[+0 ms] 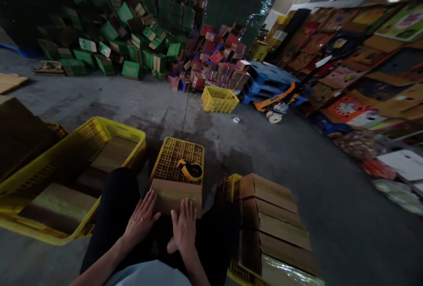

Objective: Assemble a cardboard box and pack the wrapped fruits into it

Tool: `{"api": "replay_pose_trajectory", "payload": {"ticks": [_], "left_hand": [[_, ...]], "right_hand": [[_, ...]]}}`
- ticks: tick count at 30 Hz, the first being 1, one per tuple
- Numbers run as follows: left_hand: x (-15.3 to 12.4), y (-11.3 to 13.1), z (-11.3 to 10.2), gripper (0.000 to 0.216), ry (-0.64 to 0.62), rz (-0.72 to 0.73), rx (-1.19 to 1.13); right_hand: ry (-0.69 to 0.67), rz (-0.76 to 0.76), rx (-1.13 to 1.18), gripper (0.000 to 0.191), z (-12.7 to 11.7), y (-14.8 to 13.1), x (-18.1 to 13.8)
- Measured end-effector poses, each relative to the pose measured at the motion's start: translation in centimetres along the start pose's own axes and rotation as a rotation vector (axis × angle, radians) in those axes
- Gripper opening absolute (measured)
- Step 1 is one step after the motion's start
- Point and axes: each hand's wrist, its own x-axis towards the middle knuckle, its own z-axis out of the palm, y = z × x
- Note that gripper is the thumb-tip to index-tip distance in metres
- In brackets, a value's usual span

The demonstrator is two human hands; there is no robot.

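A brown cardboard box [176, 189] lies in front of my knees, on the near end of an upturned yellow plastic crate [170, 156]. My left hand [142, 215] rests flat on the left part of the box, fingers stretched out. On its right part lies my right hand [185, 228], fingers extended and thumb apart. Just beyond the box, a yellow tape dispenser [190, 170] sits on the crate's grid. The underside of the box is hidden from me.
A large yellow crate [135, 138] holding flat cardboard boxes stands at my left. Several cardboard boxes [280, 220] are stacked on a crate at my right. Farther off are another yellow crate [220, 99], an orange pallet jack [277, 98], blue pallets [269, 74] and heaped green boxes [132, 69].
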Motion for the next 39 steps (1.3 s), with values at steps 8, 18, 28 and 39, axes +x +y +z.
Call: {"api": "replay_pose_trajectory", "payload": {"ticks": [8,18,28,39], "left_hand": [[-0.8,0.2,0.6,0.061,-0.054,0.074,0.015],[0.3,-0.2,-0.3,0.06,-0.041,0.008,0.037],[3.3,-0.9,1.0,0.065,0.054,-0.069,0.032],[4.2,-1.4,2.8,0.072,0.082,-0.019,0.048]], "right_hand": [[-0.132,-0.151,0.138,0.052,0.5,-6.1,1.9],[-0.052,-0.04,0.068,0.054,-0.6,-0.4,0.3],[0.05,0.019,-0.014,0.067,-1.0,6.2,1.5],[0.083,-0.175,-0.098,0.048,-0.3,7.4,5.2]]}}
